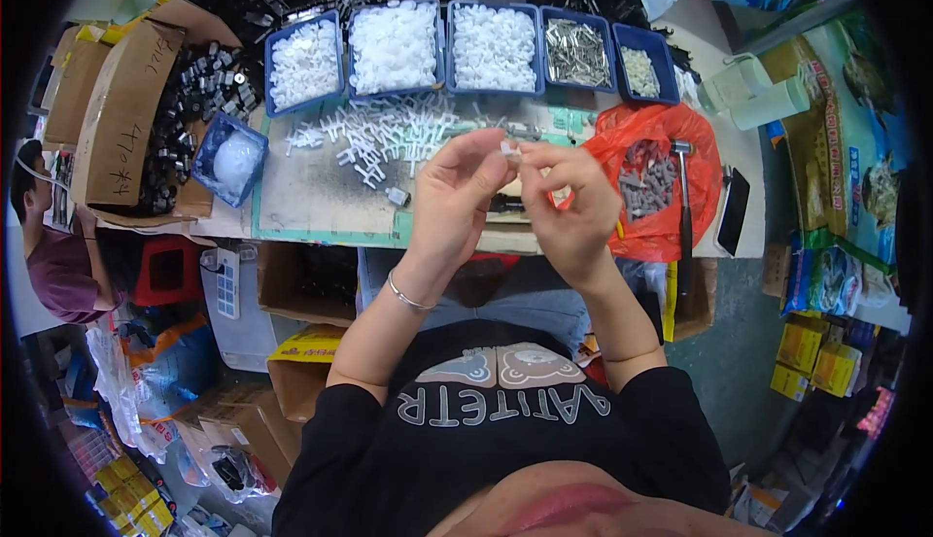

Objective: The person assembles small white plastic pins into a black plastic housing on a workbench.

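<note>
Above the pale, worn worktable (321, 211), your two hands meet at one small white plastic piece (509, 149)

The fingers of your left hand (457, 197) and your right hand (575, 207) are narrow, pinched around this piece; which fingertips bear it, one cannot tell exactly. Your wrists are over the front edge of the table. Ahead of your left hand, white branched plastic pieces (389, 134) lie in a loose heap; behind them stands a curved row of blue rectangular plastic trays (646, 39). Leftward, you have room to move over the stained surface, where one small grey block (397, 196) lies. Rightward it is tighter: a crinkled red plastic bag (603, 138) opens just beside your right hand, and a black-handled hammer (685, 197) reaches past the front edge.
</note>
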A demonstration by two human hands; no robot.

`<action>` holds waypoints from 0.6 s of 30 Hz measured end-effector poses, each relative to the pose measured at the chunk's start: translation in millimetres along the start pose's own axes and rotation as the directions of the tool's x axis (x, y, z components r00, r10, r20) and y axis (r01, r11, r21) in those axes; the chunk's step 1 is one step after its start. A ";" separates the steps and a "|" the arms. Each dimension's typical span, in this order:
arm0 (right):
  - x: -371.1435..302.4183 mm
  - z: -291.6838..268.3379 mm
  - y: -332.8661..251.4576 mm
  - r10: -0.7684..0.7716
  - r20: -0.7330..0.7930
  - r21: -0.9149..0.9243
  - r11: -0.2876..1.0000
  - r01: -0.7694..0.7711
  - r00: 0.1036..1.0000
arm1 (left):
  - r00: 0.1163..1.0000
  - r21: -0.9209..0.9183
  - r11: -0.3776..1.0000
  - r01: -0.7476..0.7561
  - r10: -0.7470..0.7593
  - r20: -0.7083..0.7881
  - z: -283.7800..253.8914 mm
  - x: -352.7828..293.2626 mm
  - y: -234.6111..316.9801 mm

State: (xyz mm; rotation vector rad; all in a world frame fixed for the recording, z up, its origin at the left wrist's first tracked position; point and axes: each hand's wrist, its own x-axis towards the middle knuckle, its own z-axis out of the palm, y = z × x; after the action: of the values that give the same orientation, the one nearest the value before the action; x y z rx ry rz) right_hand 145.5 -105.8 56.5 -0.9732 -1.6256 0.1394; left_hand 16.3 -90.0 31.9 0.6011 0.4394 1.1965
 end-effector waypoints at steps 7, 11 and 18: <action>-7.8 -2.7 -8.1 0.040 -0.022 0.041 0.998 -0.039 0.999 | 0.996 -0.156 0.985 0.071 -0.060 0.071 -1.1 -5.8 -5.7; -8.0 -2.2 0.4 0.038 -0.033 0.051 0.998 -0.036 0.999 | 0.983 -0.241 0.956 0.169 -0.145 0.116 -4.9 0.7 -7.6; 3.5 -14.2 -9.9 0.062 0.112 -0.026 0.998 -0.059 0.992 | 0.992 -0.034 0.991 0.127 -0.127 0.012 1.8 -0.5 -0.6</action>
State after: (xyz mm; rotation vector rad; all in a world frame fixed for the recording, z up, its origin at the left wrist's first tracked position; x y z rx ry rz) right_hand 152.7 -115.7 69.3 -1.0482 -1.7041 0.2213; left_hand 17.7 -90.9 33.0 0.5411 0.4413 1.0772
